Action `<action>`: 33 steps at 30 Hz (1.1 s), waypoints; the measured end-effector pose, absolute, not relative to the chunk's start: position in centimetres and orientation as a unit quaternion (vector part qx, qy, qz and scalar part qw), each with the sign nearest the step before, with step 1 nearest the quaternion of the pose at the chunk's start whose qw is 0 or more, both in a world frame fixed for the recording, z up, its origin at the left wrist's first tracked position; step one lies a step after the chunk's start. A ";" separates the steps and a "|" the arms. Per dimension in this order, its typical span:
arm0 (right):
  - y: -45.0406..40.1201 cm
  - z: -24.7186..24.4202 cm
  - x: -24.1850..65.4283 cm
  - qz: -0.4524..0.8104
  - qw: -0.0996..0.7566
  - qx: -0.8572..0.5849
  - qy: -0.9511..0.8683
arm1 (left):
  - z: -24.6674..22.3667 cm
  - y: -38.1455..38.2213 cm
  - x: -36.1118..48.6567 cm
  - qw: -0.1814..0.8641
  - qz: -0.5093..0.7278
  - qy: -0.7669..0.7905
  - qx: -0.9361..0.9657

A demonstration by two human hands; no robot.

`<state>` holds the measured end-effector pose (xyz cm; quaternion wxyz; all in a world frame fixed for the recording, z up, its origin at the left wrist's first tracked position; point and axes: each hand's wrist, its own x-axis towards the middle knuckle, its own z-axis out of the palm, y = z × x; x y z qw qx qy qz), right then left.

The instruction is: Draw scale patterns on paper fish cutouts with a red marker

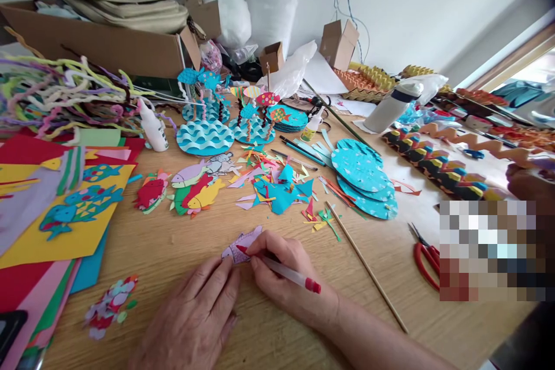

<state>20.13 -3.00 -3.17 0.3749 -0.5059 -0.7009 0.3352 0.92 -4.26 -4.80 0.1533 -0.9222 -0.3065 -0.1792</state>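
Note:
A small purple paper fish (248, 240) with drawn scale lines lies on the wooden table in front of me. My left hand (197, 300) rests flat, its fingertips at the fish's head end. In my right hand (288, 266) is a red pen (289, 275) with a clear barrel, its tip touching or just over the fish. Part of the fish's lower edge is hidden by my fingers. Beyond it lie cut-out paper fish (197, 185) in purple, green, red and yellow, and a pile of coloured paper scraps (277, 185).
A thin wooden stick (368, 269) and red-handled scissors (425, 257) lie to the right. Paper dots (110, 306) and stacked coloured sheets (87, 251) are on the left. Glue bottles (153, 127), blue wave stands (205, 137) and blue discs (359, 165) stand farther back. Another person's hand (531, 185) is at right.

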 end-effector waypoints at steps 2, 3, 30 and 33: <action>-3.0 -3.1 20.1 0.339 0.374 -0.508 -0.698 | -4.7 -4.3 0.9 0.152 -0.176 -0.307 -0.923; -3.0 -3.1 20.1 0.339 0.373 -0.509 -0.698 | -4.7 -4.3 1.0 0.151 -0.176 -0.307 -0.923; -3.0 -2.9 20.0 0.302 0.359 -0.514 -0.718 | -5.3 -4.2 0.8 0.141 -0.186 -0.300 -0.925; -3.0 -2.8 20.0 0.304 0.358 -0.511 -0.720 | -5.3 -4.1 0.8 0.139 -0.191 -0.302 -0.924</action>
